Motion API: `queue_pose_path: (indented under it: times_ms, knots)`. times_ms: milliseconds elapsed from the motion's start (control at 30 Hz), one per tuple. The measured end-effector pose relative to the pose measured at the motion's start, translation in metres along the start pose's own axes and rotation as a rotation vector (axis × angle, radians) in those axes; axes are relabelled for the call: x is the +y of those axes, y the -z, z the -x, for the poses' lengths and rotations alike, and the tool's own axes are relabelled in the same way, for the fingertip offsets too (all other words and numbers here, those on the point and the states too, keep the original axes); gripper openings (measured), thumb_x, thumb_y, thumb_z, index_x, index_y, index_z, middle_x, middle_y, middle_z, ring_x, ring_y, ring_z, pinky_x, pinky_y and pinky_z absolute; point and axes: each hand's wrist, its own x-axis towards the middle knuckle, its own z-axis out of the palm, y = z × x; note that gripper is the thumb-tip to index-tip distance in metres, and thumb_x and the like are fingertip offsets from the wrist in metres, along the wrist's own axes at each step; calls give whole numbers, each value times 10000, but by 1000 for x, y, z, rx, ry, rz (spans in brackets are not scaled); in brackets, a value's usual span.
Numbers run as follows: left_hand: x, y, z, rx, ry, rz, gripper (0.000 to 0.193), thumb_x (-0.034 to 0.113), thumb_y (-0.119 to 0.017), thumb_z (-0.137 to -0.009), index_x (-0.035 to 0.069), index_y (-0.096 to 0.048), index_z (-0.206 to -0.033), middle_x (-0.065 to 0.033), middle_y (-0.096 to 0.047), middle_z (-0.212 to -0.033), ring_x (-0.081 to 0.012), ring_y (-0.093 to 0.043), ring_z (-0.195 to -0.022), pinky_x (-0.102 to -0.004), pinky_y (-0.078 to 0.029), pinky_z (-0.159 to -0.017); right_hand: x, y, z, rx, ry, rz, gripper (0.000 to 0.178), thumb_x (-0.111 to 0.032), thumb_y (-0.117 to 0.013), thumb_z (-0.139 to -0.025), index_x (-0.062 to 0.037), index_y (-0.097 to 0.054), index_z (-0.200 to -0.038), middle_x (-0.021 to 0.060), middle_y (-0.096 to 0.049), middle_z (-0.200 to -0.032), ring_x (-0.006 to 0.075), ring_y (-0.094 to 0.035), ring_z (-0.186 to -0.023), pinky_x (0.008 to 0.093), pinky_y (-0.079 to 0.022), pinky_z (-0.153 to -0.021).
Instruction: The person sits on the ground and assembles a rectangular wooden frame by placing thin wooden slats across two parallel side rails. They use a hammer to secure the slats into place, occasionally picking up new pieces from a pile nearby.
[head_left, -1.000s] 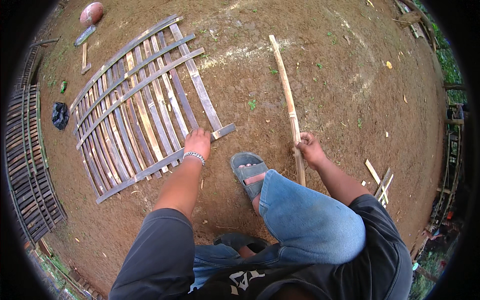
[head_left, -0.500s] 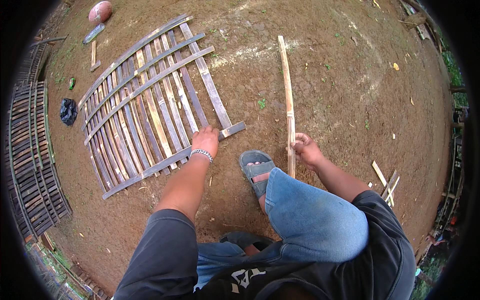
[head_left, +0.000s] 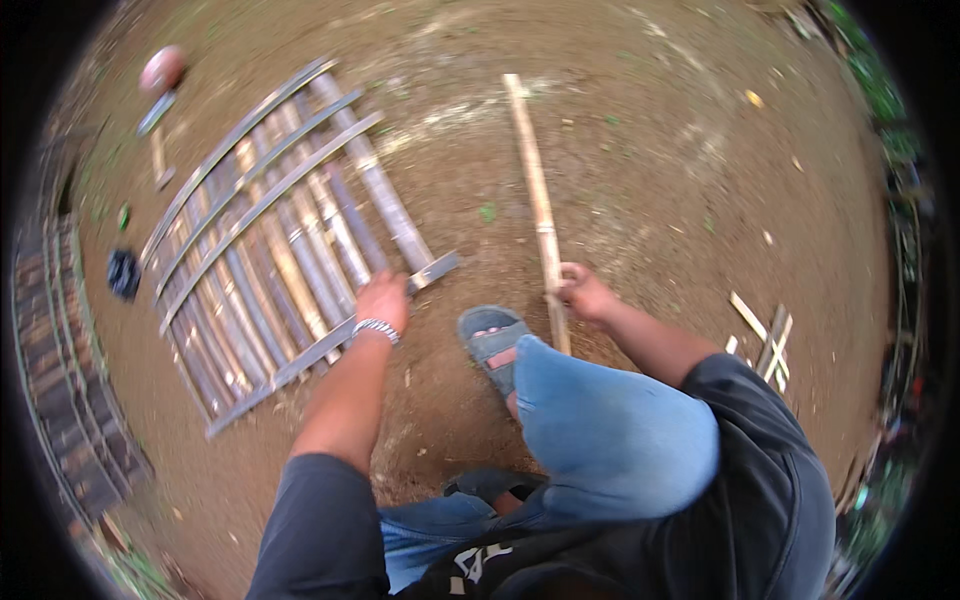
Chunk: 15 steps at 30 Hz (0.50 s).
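Observation:
A bamboo slat panel (head_left: 290, 232), with many upright slats crossed by several rails, lies to the left. At its near rail, close to the right end, is my left hand (head_left: 383, 303), fingers curled over the edge; a chain bracelet circles the wrist. A long loose bamboo strip (head_left: 535, 180) stretches away from me in the middle. Its near part is pinched between thumb and fingers of my right hand (head_left: 586, 294). Below that hand, the strip's near end passes behind my bent knee. My sandalled foot (head_left: 490, 340) stands between panel and strip.
Short bamboo offcuts (head_left: 770, 340) lie crossed on the dirt at right. Another slatted structure (head_left: 75, 350) borders the left side. Farther off at left are a pinkish ball (head_left: 162, 70), a clear bottle (head_left: 156, 113), a hammer-shaped piece (head_left: 160, 160) and a black plastic bag (head_left: 123, 273).
The whole view has shifted and tilted slightly, with blur, as my head moved. Both hands keep their holds on the panel rail and the strip.

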Motion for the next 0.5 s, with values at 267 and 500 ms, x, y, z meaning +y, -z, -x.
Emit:
queue_pose_path:
  times_ms: [267,500]
  knots:
    - [3,-10,0,4,16,-53,424,182,-762,-791,88,-673,-1195,-161,-640,-1143,-360,-616,-1102,-482,-487,-964,4,-22,-24,420,29,97,310,-288,-663,-948,-112,-592,-1193,167,-704,-965,311,-698,-918,462,-545,-821]
    - [8,-13,-9,58,-30,51,542,178,-754,-825,20,-582,-1314,-242,-553,-1342,-404,-527,-1263,-458,-427,-1079,-59,-43,35,454,196,304,369,-413,-629,-962,-139,-560,-1198,166,-691,-975,351,-677,-887,486,-520,-789]
